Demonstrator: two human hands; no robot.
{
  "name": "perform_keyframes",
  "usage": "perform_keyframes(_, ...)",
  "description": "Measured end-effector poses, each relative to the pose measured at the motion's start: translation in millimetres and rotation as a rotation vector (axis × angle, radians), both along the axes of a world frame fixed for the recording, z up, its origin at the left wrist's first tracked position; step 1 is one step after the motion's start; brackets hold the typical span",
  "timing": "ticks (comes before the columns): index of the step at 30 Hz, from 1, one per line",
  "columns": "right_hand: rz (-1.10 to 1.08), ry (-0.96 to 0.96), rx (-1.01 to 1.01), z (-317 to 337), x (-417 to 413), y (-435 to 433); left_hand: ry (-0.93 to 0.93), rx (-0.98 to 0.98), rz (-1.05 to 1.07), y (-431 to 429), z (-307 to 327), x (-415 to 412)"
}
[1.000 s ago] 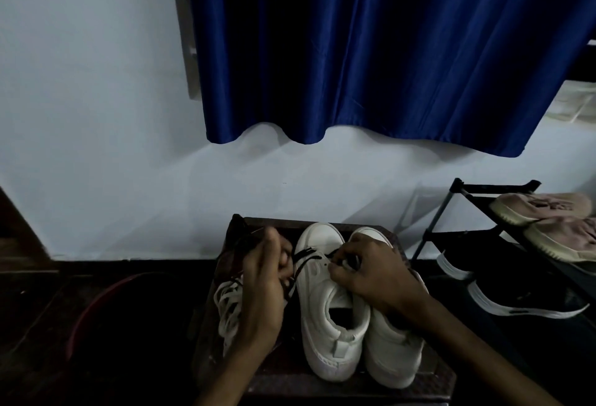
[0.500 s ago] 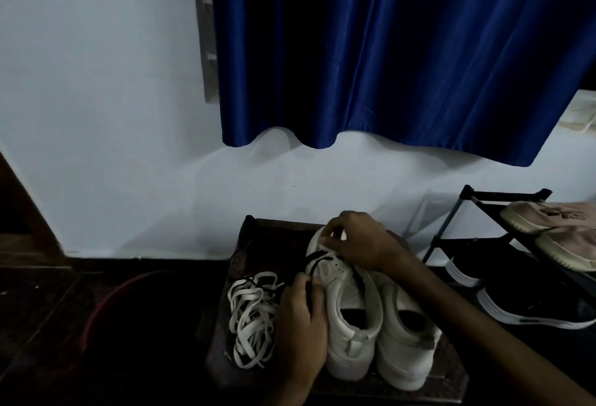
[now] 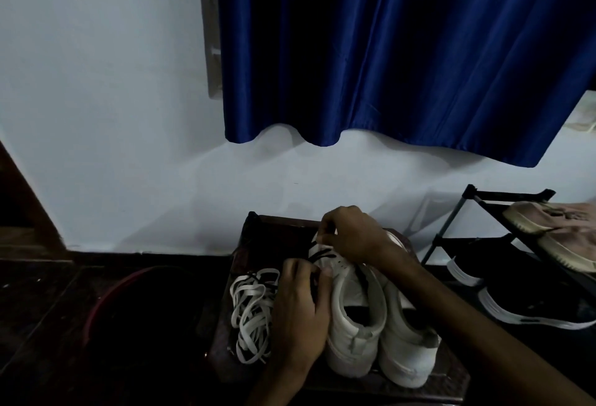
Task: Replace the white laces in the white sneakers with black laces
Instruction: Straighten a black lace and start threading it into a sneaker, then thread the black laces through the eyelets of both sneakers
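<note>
1. The black lace (image 3: pixel 322 254) ran in a few crossings over the toe end of the white sneaker (image 3: pixel 351 315), just below the middle of the frame.
2. The right hand (image 3: pixel 354 238) reached over that toe end. Its fingers were curled tight, and the fingertips pinched the lace at the upper edge of the shoe.
3. The left hand (image 3: pixel 300 312) lay against the sneaker's left flank, fingers curled narrow and thumb tip on the upper. A dark run of the same lace showed between its fingers, so it appeared to hold it.
4. The second sneaker (image 3: pixel 406 350) stood touching the first on its right, heel toward the camera. It had no lace that I could see.
5. The white laces (image 3: pixel 251 309) lay in a loose tangle left of the left hand and partly under it.
6. Both shoes and the tangle sat on a dark low stand (image 3: pixel 451 376). The shoes reached near its front edge, and a bare strip remained at its back by the wall (image 3: pixel 96 115).
7. At lower left a red-rimmed basin (image 3: pixel 106 302) stood beside the stand. Its inside was too dark to read.
8. At right a black shoe rack (image 3: pixel 467 212) held pink shoes (image 3: pixel 554 231) on top and black shoes (image 3: pixel 532 302) with white soles below.
9. A blue curtain (image 3: pixel 387 50) hung across the upper right, ending well above the hands.
</note>
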State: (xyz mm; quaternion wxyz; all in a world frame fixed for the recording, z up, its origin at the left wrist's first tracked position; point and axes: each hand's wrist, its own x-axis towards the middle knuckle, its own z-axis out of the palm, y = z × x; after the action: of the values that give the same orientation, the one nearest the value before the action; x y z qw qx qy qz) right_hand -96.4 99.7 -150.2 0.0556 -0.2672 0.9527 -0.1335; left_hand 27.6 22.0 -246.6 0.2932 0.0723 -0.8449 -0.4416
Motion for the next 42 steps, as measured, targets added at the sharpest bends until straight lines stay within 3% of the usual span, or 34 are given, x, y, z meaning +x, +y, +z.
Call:
perform_keyframes(6,-0.017,0.066,-0.103,2,5,5,0.079,-0.348,0.129,-28,21,13)
perform_keyframes(10,-0.038,0.051,-0.102,-8,9,9,-0.18,-0.56,0.108,-60,-3,25)
perform_keyframes(13,-0.045,0.065,-0.1,-6,12,9,-0.287,-0.525,0.102,-71,-21,36)
perform_keyframes(18,0.013,0.06,0.063,1,21,4,-0.25,-0.436,0.107,-68,-21,45)
perform_keyframes(21,0.101,0.169,0.219,7,34,-5,-0.255,-0.44,0.159,-60,-16,43)
perform_keyframes(24,0.168,0.214,0.158,9,54,-19,-0.232,-0.381,0.182,-55,-11,47)
perform_keyframes(29,0.285,0.09,0.077,-2,68,-37,-0.084,-0.128,0.12,-58,-18,65)
perform_keyframes(31,0.391,0.018,0.157,-12,77,-42,-0.048,-0.031,0.104,-63,-20,72)
perform_keyframes(33,0.425,0.097,0.309,-22,81,-45,-0.001,0.101,0.105,-67,-17,79)
perform_keyframes(34,0.407,0.141,0.29,-26,81,-46,0.018,0.213,0.131,-69,-14,81)
perform_keyframes(36,0.322,0.105,-0.074,-30,85,-54,0.1,0.537,0.232,-77,-4,83)
perform_keyframes(39,0.135,-0.227,-0.803,-41,117,-86,0.231,0.998,0.447,-95,11,77)
perform_keyframes(40,0.107,-0.343,-0.942,-52,133,-104,0.288,1.182,0.455,-107,11,75)
perform_keyframes(42,0.044,-0.57,-1.112,-73,164,-141,0.355,1.563,0.275,-128,12,72)
